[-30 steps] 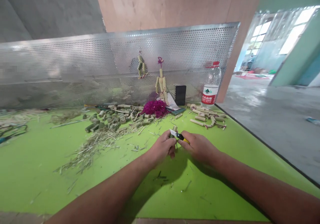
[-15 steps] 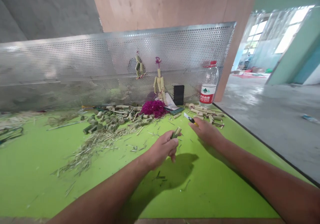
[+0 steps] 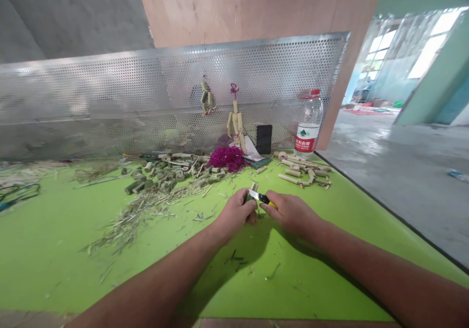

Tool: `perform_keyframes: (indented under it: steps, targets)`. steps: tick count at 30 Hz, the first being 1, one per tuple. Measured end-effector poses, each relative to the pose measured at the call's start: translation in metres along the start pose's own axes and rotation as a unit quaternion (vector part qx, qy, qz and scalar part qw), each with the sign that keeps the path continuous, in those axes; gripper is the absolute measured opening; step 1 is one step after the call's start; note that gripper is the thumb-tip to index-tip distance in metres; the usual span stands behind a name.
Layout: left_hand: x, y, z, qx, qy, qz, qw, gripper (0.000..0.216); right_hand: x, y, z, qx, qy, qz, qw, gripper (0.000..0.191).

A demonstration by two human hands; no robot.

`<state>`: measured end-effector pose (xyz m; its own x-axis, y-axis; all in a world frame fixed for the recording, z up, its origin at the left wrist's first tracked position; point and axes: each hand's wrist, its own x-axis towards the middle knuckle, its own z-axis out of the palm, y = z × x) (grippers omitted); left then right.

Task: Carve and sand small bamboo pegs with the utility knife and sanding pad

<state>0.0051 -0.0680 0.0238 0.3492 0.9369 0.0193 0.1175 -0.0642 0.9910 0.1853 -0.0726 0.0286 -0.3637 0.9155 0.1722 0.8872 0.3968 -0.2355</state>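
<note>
Bamboo segment (image 3: 253, 186), pinched in our left hand (image 3: 234, 214), met the blade of 1 yellow-handled utility knife (image 3: 266, 199), pinched in our right hand (image 3: 289, 214), above the green mat (image 3: 54, 250).

A bamboo-craft workshop in an unfinished building: bamboo shavings (image 3: 128, 225) and offcuts (image 3: 157, 181) litter a green workbench (image 3: 54, 254) before a perforated metal panel (image 3: 110, 88), beside a plywood wall (image 3: 234, 5) and bare concrete floor (image 3: 403, 186).

Left hand (image 3: 235, 213) grips bamboo (image 3: 253, 187); right hand (image 3: 289, 214) holds a utility knife (image 3: 264, 199).
</note>
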Motion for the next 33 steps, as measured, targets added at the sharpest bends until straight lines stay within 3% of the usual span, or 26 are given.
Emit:
perform_keyframes:
  steps: [4,11,17,20,24,28,33]
  targets:
    - [-0.001,0.002,0.0,0.039,0.007,-0.002,0.999,0.004,0.0,0.002,0.0,-0.016,-0.004,-0.004,1.0,0.033]
    - [0.002,0.004,-0.005,-0.028,-0.019,-0.019,0.999,0.008,0.007,0.006,-0.001,-0.041,0.019,0.009,0.999,0.033]
    - [-0.006,0.008,-0.002,-0.034,-0.04,-0.036,0.998,0.018,0.02,0.044,-0.014,0.007,0.063,0.158,0.985,0.039]
    - [-0.003,0.004,-0.001,-0.037,-0.012,-0.04,0.998,0.019,0.017,0.043,-0.014,0.017,0.073,0.11,0.991,0.039]
    - [0.006,-0.005,-0.002,-0.074,0.002,-0.028,0.997,0.013,0.008,0.016,-0.004,0.002,0.031,0.021,0.999,0.035]
    - [0.004,-0.004,-0.001,-0.035,-0.021,-0.015,0.999,0.004,0.004,0.004,0.003,-0.022,-0.004,0.006,1.0,0.034]
    - [0.001,-0.002,0.003,0.024,0.0,-0.004,1.0,0.004,0.002,0.001,0.004,-0.026,-0.01,-0.003,1.0,0.034]
